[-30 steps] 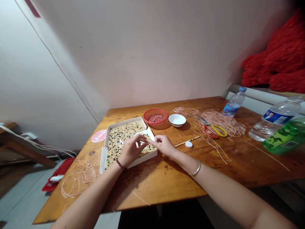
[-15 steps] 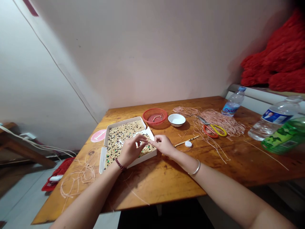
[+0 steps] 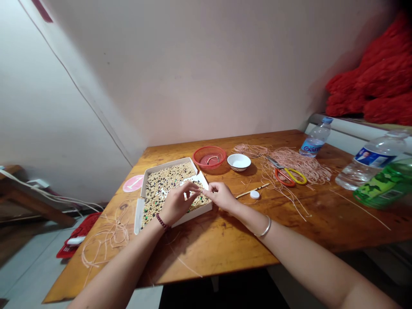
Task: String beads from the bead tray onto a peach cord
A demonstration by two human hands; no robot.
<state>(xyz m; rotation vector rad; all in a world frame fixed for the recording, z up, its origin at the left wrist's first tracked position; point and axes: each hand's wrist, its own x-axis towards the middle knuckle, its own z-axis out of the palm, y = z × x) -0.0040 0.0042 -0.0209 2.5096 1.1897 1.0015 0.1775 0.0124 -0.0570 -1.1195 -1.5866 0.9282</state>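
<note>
Over the right side of a white cardboard tray [image 3: 138, 214] my two hands meet fingertip to fingertip. Tan, black, green and white beads [image 3: 167, 176] fill the tray. My left hand [image 3: 180, 199] pinches thumb against fingers; what lies between them is too small to make out. My right hand [image 3: 222, 196] is closed, thumb and index finger pressed together. From behind it a beaded string [image 3: 252, 190], tan with dark beads near its far end, runs out over the table. The string's part at my fingertips is hidden. A white cap [image 3: 254, 195] lies beside the string.
Behind the tray stand a red basket [image 3: 210, 158] holding a short beaded strand and a white bowl [image 3: 238, 162]. Scissors [image 3: 286, 174] rest against a heap of pink cords [image 3: 301, 161]. Bottles [image 3: 370, 159] stand at the right. Loose cords [image 3: 111, 234] lie left, near the table edge.
</note>
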